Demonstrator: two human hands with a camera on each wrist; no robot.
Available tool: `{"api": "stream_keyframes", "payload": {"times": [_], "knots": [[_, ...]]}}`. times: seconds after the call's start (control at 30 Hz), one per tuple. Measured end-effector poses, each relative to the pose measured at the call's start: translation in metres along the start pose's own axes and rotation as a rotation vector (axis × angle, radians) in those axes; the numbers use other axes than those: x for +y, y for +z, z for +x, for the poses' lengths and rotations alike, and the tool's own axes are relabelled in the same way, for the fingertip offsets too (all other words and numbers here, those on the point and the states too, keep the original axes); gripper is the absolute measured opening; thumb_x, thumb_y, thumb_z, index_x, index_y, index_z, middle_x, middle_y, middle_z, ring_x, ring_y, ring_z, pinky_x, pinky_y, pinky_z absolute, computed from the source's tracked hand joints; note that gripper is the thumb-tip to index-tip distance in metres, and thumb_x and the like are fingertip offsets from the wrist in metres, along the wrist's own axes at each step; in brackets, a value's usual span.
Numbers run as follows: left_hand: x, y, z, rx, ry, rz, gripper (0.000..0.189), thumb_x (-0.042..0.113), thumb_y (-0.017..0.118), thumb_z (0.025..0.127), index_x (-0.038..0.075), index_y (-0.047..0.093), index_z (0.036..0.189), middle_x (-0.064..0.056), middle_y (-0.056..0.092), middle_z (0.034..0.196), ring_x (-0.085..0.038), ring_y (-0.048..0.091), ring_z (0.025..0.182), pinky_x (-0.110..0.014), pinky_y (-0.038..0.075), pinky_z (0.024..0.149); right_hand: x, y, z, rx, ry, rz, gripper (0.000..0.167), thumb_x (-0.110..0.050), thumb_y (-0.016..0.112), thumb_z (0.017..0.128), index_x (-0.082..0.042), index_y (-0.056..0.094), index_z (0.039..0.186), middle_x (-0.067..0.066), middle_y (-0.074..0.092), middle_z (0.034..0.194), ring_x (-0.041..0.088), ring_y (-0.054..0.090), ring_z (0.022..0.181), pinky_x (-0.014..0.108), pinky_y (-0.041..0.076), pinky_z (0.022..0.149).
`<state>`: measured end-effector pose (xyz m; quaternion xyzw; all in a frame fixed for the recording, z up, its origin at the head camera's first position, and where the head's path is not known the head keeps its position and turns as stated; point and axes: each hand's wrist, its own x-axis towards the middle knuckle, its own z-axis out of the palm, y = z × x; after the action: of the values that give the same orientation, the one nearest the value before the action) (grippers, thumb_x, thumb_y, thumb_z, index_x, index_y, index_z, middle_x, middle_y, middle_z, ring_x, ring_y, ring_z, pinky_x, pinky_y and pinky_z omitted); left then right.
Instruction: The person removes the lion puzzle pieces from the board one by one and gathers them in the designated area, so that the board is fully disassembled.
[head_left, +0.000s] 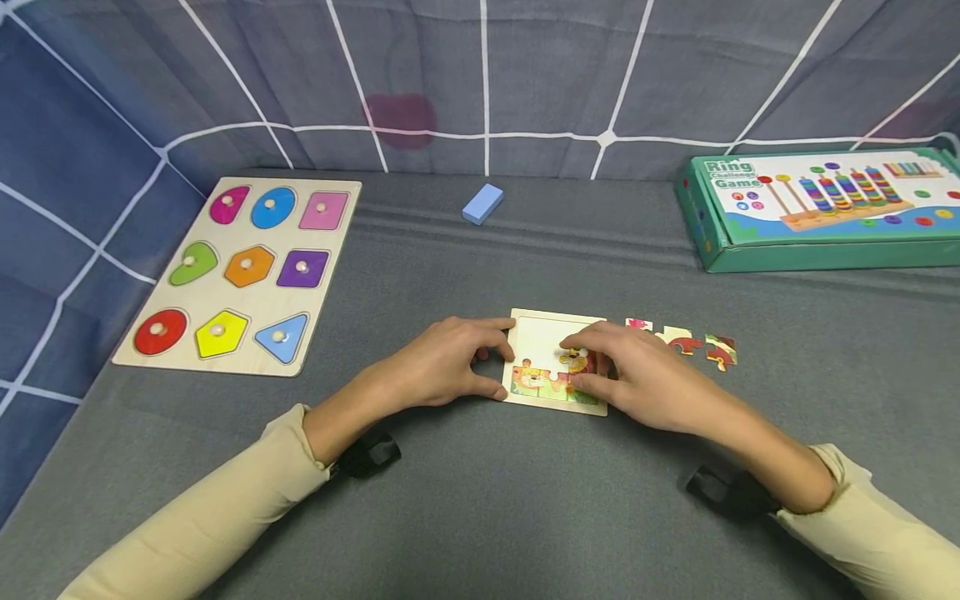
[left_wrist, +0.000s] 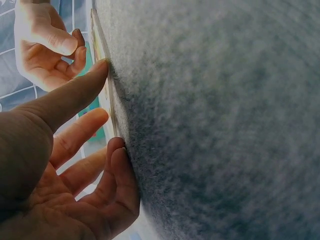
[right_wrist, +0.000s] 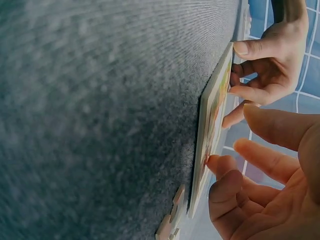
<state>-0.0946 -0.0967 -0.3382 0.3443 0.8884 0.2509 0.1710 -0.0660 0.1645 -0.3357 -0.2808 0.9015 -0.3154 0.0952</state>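
A small square wooden puzzle board (head_left: 536,337) lies on the table, its upper left bare. Joined picture pieces (head_left: 528,380) fill the bottom row, and another piece (head_left: 576,360) sits above them at the right. My left hand (head_left: 448,358) touches the board's left edge with thumb and fingertips. My right hand (head_left: 648,375) is over the board's right side, covering part of it. In the right wrist view, the thumb and index of the right hand (right_wrist: 285,175) are apart with nothing between them, while a lower fingertip touches the puzzle surface.
Loose puzzle pieces (head_left: 681,340) lie right of the board. A wooden shape board (head_left: 217,292) with colored knobbed shapes is at the left. Behind lies a blue block (head_left: 482,204). A green Ring Challenge Game box (head_left: 825,208) stands at the back right, before a gridded cloth (head_left: 540,83).
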Motion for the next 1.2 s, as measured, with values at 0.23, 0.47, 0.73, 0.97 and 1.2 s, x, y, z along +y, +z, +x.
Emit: {"api": "stream_keyframes", "payload": {"times": [0.23,0.47,0.73,0.97,1.2], "knots": [[0.0007,0.0003,-0.0004,0.0,-0.005,0.0,0.037,0.025,0.086,0.078,0.012,0.072,0.109,-0.009,0.048,0.148,-0.013,0.059,0.091,-0.033,0.048,0.081,0.0004,0.0021,-0.0005,-0.002,0.016,-0.032,0.033,-0.013,0.076,0.088,-0.009,0.068,0.119,-0.003,0.059,0.098,0.007,0.052,0.075,0.029,0.043,0.065],[0.0001,-0.0002,0.0001,-0.01,-0.014,-0.003,0.036,0.026,0.085,0.079,0.013,0.072,0.109,-0.008,0.048,0.148,-0.013,0.058,0.09,-0.033,0.047,0.081,-0.0018,0.0018,0.0009,-0.01,0.055,-0.032,0.036,-0.008,0.075,0.088,-0.007,0.067,0.123,0.002,0.056,0.107,0.009,0.052,0.076,0.031,0.042,0.063],[0.0002,-0.0011,0.0003,-0.007,-0.009,-0.008,0.035,0.025,0.085,0.078,0.013,0.072,0.109,-0.009,0.047,0.148,-0.013,0.058,0.089,-0.032,0.047,0.08,-0.0019,0.0016,0.0039,-0.046,0.082,-0.04,0.028,-0.012,0.074,0.089,-0.009,0.07,0.117,0.003,0.053,0.108,0.012,0.05,0.075,0.032,0.041,0.063],[0.0003,-0.0003,0.0008,-0.003,-0.004,-0.008,0.036,0.025,0.086,0.078,0.012,0.072,0.108,-0.009,0.048,0.148,-0.014,0.058,0.089,-0.033,0.047,0.08,-0.0023,0.0028,0.0064,-0.058,0.085,-0.045,0.025,-0.008,0.074,0.088,-0.009,0.072,0.113,0.003,0.053,0.107,0.014,0.05,0.077,0.033,0.041,0.065],[-0.0002,-0.0006,0.0012,-0.006,-0.003,-0.004,0.036,0.026,0.086,0.078,0.013,0.072,0.109,-0.009,0.047,0.148,-0.014,0.058,0.089,-0.033,0.047,0.08,-0.002,0.0036,0.0063,-0.035,0.071,-0.052,0.023,-0.003,0.074,0.086,-0.011,0.071,0.107,0.002,0.054,0.104,0.014,0.05,0.076,0.034,0.041,0.066]]}}
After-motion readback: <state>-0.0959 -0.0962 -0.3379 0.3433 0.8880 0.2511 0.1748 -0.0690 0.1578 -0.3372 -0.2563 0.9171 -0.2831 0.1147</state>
